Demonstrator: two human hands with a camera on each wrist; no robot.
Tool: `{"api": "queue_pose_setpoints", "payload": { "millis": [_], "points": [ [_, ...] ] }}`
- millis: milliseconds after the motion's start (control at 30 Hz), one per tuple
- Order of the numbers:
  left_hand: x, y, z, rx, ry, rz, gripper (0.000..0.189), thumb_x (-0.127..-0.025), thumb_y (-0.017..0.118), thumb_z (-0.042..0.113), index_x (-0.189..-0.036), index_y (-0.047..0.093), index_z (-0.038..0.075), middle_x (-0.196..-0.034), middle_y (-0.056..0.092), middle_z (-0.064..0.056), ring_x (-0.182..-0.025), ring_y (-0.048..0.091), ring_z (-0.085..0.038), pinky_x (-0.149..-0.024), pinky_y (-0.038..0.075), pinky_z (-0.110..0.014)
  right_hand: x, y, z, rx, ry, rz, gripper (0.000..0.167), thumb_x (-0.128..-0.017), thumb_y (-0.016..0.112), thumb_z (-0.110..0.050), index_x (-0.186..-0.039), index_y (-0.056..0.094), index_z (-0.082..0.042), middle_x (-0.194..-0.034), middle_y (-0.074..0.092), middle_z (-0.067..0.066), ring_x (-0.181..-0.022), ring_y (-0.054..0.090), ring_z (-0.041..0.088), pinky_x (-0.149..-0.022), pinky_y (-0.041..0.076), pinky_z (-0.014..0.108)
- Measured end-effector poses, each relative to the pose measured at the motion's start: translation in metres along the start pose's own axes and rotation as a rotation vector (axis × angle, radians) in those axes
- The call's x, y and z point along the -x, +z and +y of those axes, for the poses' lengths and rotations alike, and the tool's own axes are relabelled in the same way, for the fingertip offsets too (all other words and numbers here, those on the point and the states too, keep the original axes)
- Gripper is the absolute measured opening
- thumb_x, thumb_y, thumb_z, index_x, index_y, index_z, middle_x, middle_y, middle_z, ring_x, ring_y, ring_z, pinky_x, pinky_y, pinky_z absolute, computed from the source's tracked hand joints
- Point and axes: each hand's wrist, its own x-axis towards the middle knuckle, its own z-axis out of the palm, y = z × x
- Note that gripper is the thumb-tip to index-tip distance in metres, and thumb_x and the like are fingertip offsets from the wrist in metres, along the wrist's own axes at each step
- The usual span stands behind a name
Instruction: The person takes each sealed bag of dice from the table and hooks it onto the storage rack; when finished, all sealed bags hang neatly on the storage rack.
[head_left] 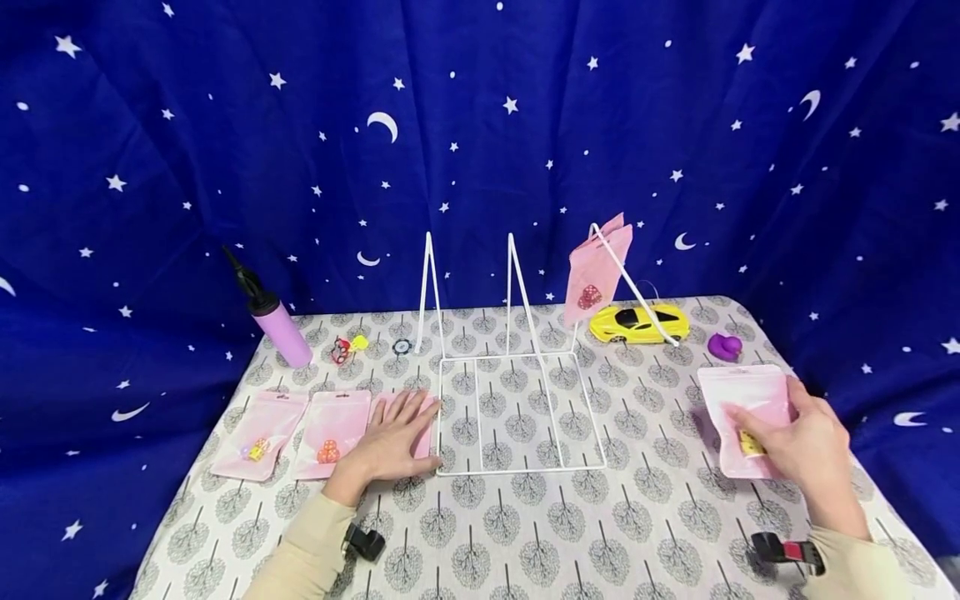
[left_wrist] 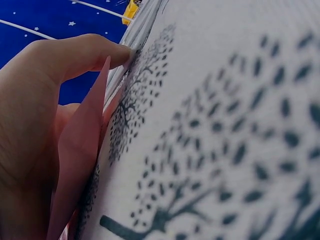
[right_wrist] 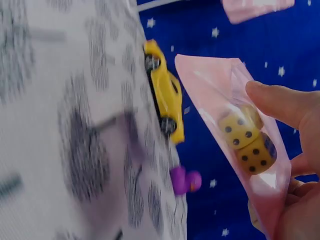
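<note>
In the head view my right hand (head_left: 810, 437) grips a pink zip bag (head_left: 742, 392) above the right side of the table. Yellow dice (right_wrist: 245, 140) with black dots show through its clear front in the right wrist view. My left hand (head_left: 392, 442) lies with fingers spread on another pink bag (head_left: 424, 427), just left of a white wire rack (head_left: 517, 472). That bag's contents are hidden under the hand. The left wrist view shows the thumb (left_wrist: 85, 57) reaching to the cloth, with a bag edge (left_wrist: 82, 145) raised beside it.
Two pink bags (head_left: 341, 417) (head_left: 281, 412) lie left of my left hand. One bag (head_left: 592, 279) hangs on the rack's right arm. Behind stand a yellow toy car (head_left: 637, 325), a purple duck (head_left: 724, 347), a purple pump (head_left: 285, 333) and small trinkets (head_left: 341, 350).
</note>
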Motion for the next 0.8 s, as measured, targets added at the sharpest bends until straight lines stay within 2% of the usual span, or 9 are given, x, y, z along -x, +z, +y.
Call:
{"api": "queue_pose_setpoints", "payload": {
  "millis": [67, 133, 200, 233, 367, 467, 667, 733, 800],
  "points": [
    [0.000, 0.000, 0.000, 0.007, 0.001, 0.003, 0.094, -0.082, 0.053, 0.073, -0.156, 0.021, 0.025, -0.164, 0.012, -0.008, -0.150, 0.009, -0.037, -0.117, 0.007, -0.067, 0.006, 0.001, -0.011, -0.017, -0.038, 0.026, 0.101, -0.078, 0.078, -0.048, -0.150, 0.029, 0.004, -0.119, 0.050, 0.041, -0.103, 0.048, 0.053, -0.080, 0.042, 0.059],
    [0.000, 0.000, 0.000, 0.012, 0.004, 0.008, 0.094, -0.082, 0.054, 0.073, -0.156, 0.022, 0.025, -0.164, 0.012, -0.008, -0.150, 0.009, -0.037, -0.117, 0.007, -0.067, 0.012, 0.003, -0.022, -0.041, -0.088, 0.059, 0.098, -0.076, 0.081, -0.044, -0.148, 0.034, 0.004, -0.108, 0.056, 0.035, -0.090, 0.053, 0.042, -0.068, 0.046, 0.043],
    [0.000, 0.000, 0.000, 0.020, 0.008, 0.013, 0.094, -0.082, 0.054, 0.072, -0.156, 0.022, 0.024, -0.164, 0.012, -0.008, -0.150, 0.010, -0.038, -0.116, 0.007, -0.068, 0.019, 0.006, -0.033, -0.069, -0.137, 0.095, 0.096, -0.074, 0.083, -0.040, -0.145, 0.038, 0.005, -0.098, 0.059, 0.028, -0.080, 0.054, 0.024, -0.057, 0.043, 0.027],
    [0.000, 0.000, 0.000, 0.022, 0.010, 0.014, 0.094, -0.082, 0.054, 0.072, -0.156, 0.023, 0.024, -0.164, 0.012, -0.009, -0.150, 0.010, -0.038, -0.116, 0.007, -0.068, 0.023, 0.008, -0.038, -0.092, -0.159, 0.110, 0.094, -0.073, 0.084, -0.038, -0.145, 0.040, 0.005, -0.093, 0.059, 0.024, -0.076, 0.050, 0.014, -0.052, 0.037, 0.020],
    [0.000, 0.002, -0.002, 0.015, 0.010, 0.019, 0.094, -0.082, 0.055, 0.072, -0.156, 0.022, 0.025, -0.164, 0.012, -0.008, -0.150, 0.011, -0.038, -0.116, 0.006, -0.068, 0.037, 0.017, -0.058, -0.206, -0.217, 0.149, 0.088, -0.071, 0.087, -0.026, -0.143, 0.044, 0.002, -0.093, 0.060, 0.017, -0.076, 0.042, -0.007, -0.055, 0.038, 0.008],
    [0.001, 0.002, -0.002, 0.013, 0.010, 0.023, 0.094, -0.082, 0.055, 0.072, -0.156, 0.021, 0.025, -0.164, 0.012, -0.007, -0.150, 0.010, -0.038, -0.116, 0.005, -0.068, 0.047, 0.025, -0.073, -0.283, -0.242, 0.145, 0.088, -0.071, 0.088, -0.019, -0.145, 0.044, -0.002, -0.094, 0.058, 0.012, -0.078, 0.043, -0.008, -0.059, 0.041, 0.005],
    [0.001, 0.001, -0.001, 0.007, 0.012, 0.027, 0.095, -0.082, 0.055, 0.072, -0.156, 0.020, 0.025, -0.164, 0.011, -0.007, -0.150, 0.010, -0.037, -0.117, 0.004, -0.067, 0.064, 0.037, -0.093, -0.376, -0.288, 0.124, 0.090, -0.068, 0.088, -0.009, -0.146, 0.044, -0.005, -0.092, 0.055, 0.003, -0.072, 0.047, -0.001, -0.054, 0.044, 0.007],
    [0.001, 0.001, -0.001, 0.006, 0.012, 0.027, 0.094, -0.082, 0.054, 0.073, -0.156, 0.020, 0.025, -0.164, 0.012, -0.007, -0.150, 0.010, -0.037, -0.117, 0.004, -0.066, 0.068, 0.039, -0.100, -0.413, -0.320, 0.120, 0.091, -0.067, 0.088, -0.006, -0.146, 0.044, -0.006, -0.090, 0.054, 0.002, -0.070, 0.047, 0.002, -0.051, 0.043, 0.009],
    [0.001, 0.001, -0.001, 0.012, 0.014, 0.026, 0.094, -0.082, 0.054, 0.072, -0.156, 0.021, 0.025, -0.164, 0.012, -0.007, -0.150, 0.010, -0.038, -0.117, 0.005, -0.067, 0.074, 0.042, -0.107, -0.454, -0.360, 0.120, 0.091, -0.065, 0.087, -0.001, -0.145, 0.045, -0.005, -0.093, 0.054, 0.001, -0.071, 0.047, 0.002, -0.053, 0.045, 0.008]
  ]
}}
